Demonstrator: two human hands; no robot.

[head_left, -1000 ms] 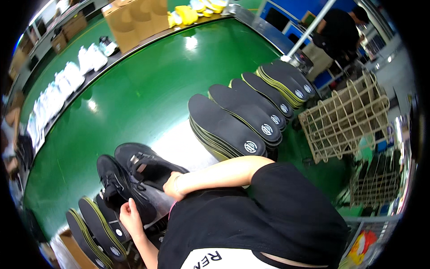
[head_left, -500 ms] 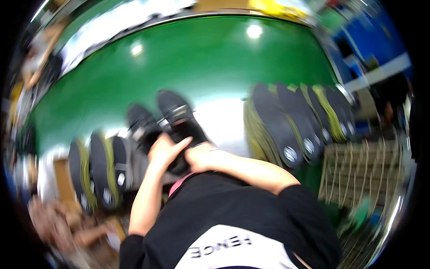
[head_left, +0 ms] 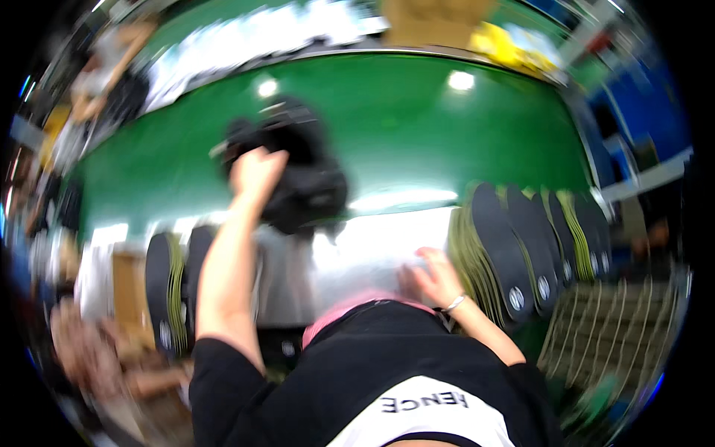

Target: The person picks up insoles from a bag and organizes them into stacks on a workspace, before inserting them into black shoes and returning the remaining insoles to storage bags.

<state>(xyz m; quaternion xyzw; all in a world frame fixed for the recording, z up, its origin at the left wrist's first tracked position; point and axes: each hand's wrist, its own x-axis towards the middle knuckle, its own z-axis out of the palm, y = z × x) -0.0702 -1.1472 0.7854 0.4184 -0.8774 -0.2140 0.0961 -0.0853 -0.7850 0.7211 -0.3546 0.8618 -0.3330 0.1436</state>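
Note:
My left hand [head_left: 257,177] is closed on a pair of black shoes [head_left: 311,186], held out over the green work surface [head_left: 395,127]. Motion blurs the shoes, and their lower sides are hard to make out. Near the front edge, my right hand [head_left: 438,281] is empty with its fingers apart, above the right end of a shiny metal plate [head_left: 365,246]. Just beyond that hand stand stacks of dark grey insoles [head_left: 495,246] with yellow-green edges. More insoles [head_left: 159,290] stand at the left, partly hidden behind my left forearm.
White packages [head_left: 253,45] line the far side, beside a cardboard box [head_left: 436,21] and a yellow bag [head_left: 499,45]. A wire rack [head_left: 607,328] stands at the right. At the far left, another person's arm [head_left: 112,71] shows. Brown crumpled material [head_left: 93,357] lies at the lower left.
Both hands were together on the shoes near my body. My left hand has carried them away from me over the green surface; my right hand has let go and moved right.

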